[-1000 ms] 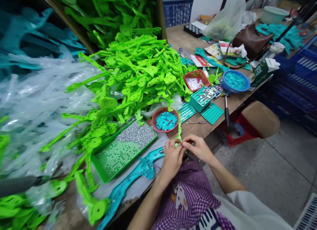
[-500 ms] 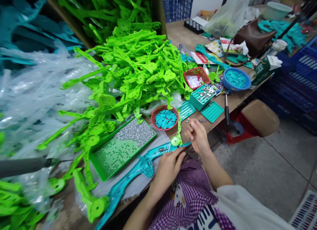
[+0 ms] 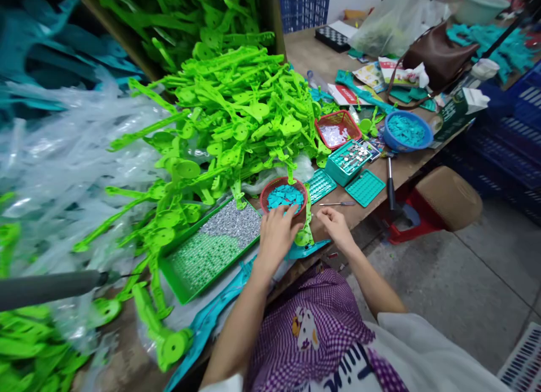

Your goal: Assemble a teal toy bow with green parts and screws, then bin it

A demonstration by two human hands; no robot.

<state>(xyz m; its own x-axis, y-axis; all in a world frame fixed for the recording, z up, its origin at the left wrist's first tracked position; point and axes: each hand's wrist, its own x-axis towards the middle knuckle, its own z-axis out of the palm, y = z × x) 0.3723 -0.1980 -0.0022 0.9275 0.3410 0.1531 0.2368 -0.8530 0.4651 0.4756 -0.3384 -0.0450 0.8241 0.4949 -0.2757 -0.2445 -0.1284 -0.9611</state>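
My left hand [image 3: 275, 237] is at the near rim of a red basket [image 3: 264, 199] of small flat teal pieces [image 3: 284, 196]. Its fingers are stretched toward the pieces, thumb apart, and nothing shows in its grasp. My right hand [image 3: 336, 226] is closed in a pinch just right of a lime green plastic arm [image 3: 307, 226]; whatever is between the fingertips is too small to make out. A long teal plastic part [image 3: 211, 319] lies along the table's front edge, partly hidden under my left forearm.
A green tray [image 3: 211, 262] of small metal pieces lies left of my left hand. Behind it rises a heap of lime green parts [image 3: 236, 110]. A screwdriver [image 3: 338, 204], teal trays [image 3: 366, 187], a hammer [image 3: 390, 183] and a blue bowl [image 3: 408, 147] are to the right.
My left hand has left the teal part and moved up to the red basket. My right hand has lowered slightly, still pinched. The screwdriver now shows more fully.
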